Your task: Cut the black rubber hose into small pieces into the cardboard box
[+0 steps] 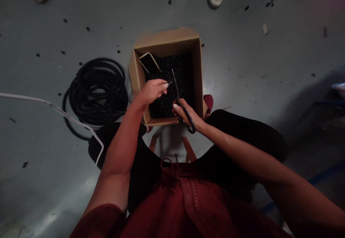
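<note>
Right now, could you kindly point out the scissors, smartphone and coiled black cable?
Scissors (175,85), head view, blade.
Smartphone (147,62), head view, screen.
Coiled black cable (98,69), head view, upper loops.

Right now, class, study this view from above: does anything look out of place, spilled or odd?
A phone lies inside the cardboard box on the black pieces, an odd spot for it. Loose black bits are also scattered across the floor, away from the box.

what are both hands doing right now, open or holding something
left hand: closed, pinching a small black piece
right hand: closed, holding black-handled scissors
</note>
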Available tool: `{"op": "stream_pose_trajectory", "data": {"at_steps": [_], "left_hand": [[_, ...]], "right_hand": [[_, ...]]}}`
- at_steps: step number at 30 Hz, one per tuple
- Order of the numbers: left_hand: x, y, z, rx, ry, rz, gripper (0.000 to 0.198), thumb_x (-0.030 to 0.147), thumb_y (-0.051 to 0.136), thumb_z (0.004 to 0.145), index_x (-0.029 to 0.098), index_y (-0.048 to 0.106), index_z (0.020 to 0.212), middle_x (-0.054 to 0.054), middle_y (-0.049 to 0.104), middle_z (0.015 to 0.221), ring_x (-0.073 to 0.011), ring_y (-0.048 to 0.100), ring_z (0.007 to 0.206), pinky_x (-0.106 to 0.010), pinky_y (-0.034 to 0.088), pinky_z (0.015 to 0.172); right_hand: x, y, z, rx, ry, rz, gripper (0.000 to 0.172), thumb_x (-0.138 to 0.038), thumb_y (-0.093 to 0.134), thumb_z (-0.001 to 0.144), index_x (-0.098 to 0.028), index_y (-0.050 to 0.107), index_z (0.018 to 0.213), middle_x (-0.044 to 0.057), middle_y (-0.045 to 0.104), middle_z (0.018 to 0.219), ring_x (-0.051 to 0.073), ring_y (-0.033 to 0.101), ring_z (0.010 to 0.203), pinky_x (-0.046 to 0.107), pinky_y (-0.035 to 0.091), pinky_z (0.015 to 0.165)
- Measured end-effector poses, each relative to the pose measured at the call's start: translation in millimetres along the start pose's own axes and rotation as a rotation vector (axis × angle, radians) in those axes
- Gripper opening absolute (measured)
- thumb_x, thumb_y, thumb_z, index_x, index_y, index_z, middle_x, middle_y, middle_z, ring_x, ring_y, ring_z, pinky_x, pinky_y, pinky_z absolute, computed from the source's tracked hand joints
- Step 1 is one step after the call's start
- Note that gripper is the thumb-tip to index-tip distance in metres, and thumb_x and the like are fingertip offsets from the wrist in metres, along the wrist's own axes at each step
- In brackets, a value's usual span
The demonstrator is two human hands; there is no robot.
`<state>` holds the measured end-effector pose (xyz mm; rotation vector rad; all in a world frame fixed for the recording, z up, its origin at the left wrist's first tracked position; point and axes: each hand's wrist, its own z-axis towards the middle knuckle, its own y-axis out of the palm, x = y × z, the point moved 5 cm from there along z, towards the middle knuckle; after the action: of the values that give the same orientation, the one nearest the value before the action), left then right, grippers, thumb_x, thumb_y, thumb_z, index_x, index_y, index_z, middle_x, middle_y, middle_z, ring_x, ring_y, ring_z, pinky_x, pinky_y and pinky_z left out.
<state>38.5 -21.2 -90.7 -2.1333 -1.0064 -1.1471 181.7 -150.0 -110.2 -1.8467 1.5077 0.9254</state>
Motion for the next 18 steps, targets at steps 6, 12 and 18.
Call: {"op": "stream_pose_trajectory", "data": {"at_steps": [6, 12, 18], "left_hand": [[0, -0.6, 0, 0.004, 0.007, 0.094, 0.022, 0.025, 0.058, 0.094, 0.016, 0.062, 0.076, 0.000, 0.057, 0.065, -0.0083, 0.041, 0.054, -0.024, 0.030, 0.055], [5, -2.1, -1, 0.010, -0.002, 0.261, 0.020, 0.025, 0.058, 0.092, 0.016, 0.064, 0.076, 0.000, 0.059, 0.067, -0.0111, 0.044, 0.058, -0.025, 0.035, 0.059], [12, 0.1, -4, -0.010, 0.005, 0.330, 0.019, 0.023, 0.056, 0.092, 0.016, 0.065, 0.076, -0.001, 0.062, 0.069, -0.0127, 0.049, 0.064, -0.026, 0.040, 0.066]], "right_hand": [[0, -3, 0, 0.004, 0.020, -0.079, 0.055, -0.069, 0.056, 0.090, -0.023, 0.053, 0.120, 0.005, 0.065, 0.098, 0.020, 0.063, 0.086, 0.034, 0.054, 0.073], [-3, -5, -2, 0.005, 0.050, -0.166, 0.054, -0.067, 0.056, 0.091, -0.023, 0.053, 0.123, 0.007, 0.068, 0.101, 0.023, 0.066, 0.090, 0.038, 0.054, 0.079], [-3, -6, -2, 0.014, 0.053, -0.184, 0.050, -0.063, 0.059, 0.092, -0.024, 0.055, 0.124, 0.007, 0.070, 0.103, 0.024, 0.067, 0.090, 0.041, 0.055, 0.083]]}}
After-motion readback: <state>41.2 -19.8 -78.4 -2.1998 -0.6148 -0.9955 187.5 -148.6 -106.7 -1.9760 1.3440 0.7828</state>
